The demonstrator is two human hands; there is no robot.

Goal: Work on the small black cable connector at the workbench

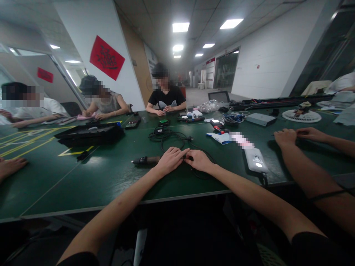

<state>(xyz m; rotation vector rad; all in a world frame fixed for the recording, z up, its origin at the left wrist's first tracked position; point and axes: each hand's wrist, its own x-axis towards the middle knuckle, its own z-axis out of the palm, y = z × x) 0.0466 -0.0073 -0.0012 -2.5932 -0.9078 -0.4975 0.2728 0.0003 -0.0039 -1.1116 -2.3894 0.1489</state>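
The wide green table (pixel 97 177) carries everything. A flat black plastic case (pixel 88 135) lies well to the left of and beyond the dark cylindrical hand tool (pixel 145 160). A loose black rubber cable (pixel 169 136) coils just behind the tool, and a white rounded plastic device (pixel 255 160) sits to its right. A neighbour's hands (pixel 285 137) rest further right again.

The tool lies flat near the table's front edge. Its long axis runs left to right, almost parallel to that edge, with the ringed nose pointing left. Its rear end is hidden.

The left hand (pixel 169 160) lies palm down over that rear end, fingers stretched along it. Whether the thumb closes underneath, I cannot tell. The right hand (pixel 199 160) meets the left fingertips just right of the tool, its fingers drawn together where the cable passes. What they pinch, if anything, is hidden.

To my eye, the work would go best with the left hand pressing the tool flat so it cannot roll. The right hand should work close in and keep the cable slack.
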